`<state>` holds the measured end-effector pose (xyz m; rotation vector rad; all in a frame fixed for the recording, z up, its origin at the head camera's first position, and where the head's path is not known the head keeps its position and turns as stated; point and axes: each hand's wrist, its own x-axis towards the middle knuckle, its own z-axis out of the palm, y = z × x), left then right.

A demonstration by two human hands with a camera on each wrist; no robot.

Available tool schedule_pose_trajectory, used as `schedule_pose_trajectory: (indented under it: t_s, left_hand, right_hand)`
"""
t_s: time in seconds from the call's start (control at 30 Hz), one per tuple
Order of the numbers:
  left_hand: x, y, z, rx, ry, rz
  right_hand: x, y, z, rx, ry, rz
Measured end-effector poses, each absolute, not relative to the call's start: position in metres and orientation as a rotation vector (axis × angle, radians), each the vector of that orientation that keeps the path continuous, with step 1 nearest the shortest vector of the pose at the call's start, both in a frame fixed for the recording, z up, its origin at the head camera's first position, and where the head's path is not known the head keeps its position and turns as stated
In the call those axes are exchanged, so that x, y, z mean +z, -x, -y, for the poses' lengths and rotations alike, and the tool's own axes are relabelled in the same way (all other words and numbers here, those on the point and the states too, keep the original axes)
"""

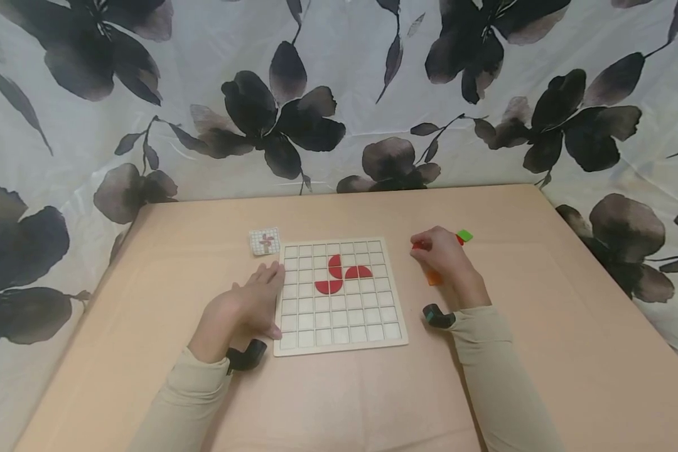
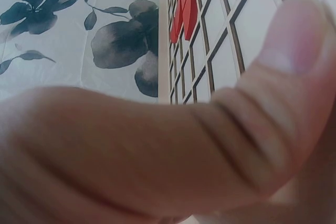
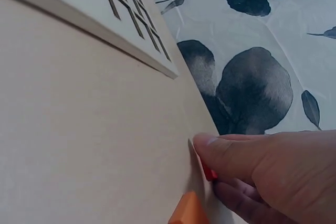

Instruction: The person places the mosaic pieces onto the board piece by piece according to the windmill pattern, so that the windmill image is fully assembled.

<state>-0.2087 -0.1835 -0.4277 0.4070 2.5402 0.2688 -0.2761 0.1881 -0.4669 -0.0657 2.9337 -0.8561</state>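
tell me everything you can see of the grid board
The board is a pale, roughly square slab with a plain border round a grid of white squares parted by darker lines; its material is unclear, perhaps wood or plastic. It lies flat on the tabletop, with three red half-round shapes on its grid. The left hand touches its left edge.

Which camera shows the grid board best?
Head view: it shows all four corners of the board, the left hand covering just some edge. The left wrist view shows part, behind that hand; the right wrist view, only a corner section.
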Motion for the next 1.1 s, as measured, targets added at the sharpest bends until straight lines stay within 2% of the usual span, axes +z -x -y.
schedule_pose_trajectory:
  t_s: [0.63, 1.1]
  left_hand:
    - [-0.428, 0.209, 0.185, 0.252, -0.41, -2.552]
    - [-0.428, 0.211, 0.184, 0.247, -0.411, -2.549]
  right_hand:
    - [-0.468, 0.275, -0.191, -0.887, -0.002, -2.907]
    - [-0.456, 0.272, -0.16, -0.942, 0.243, -2.801]
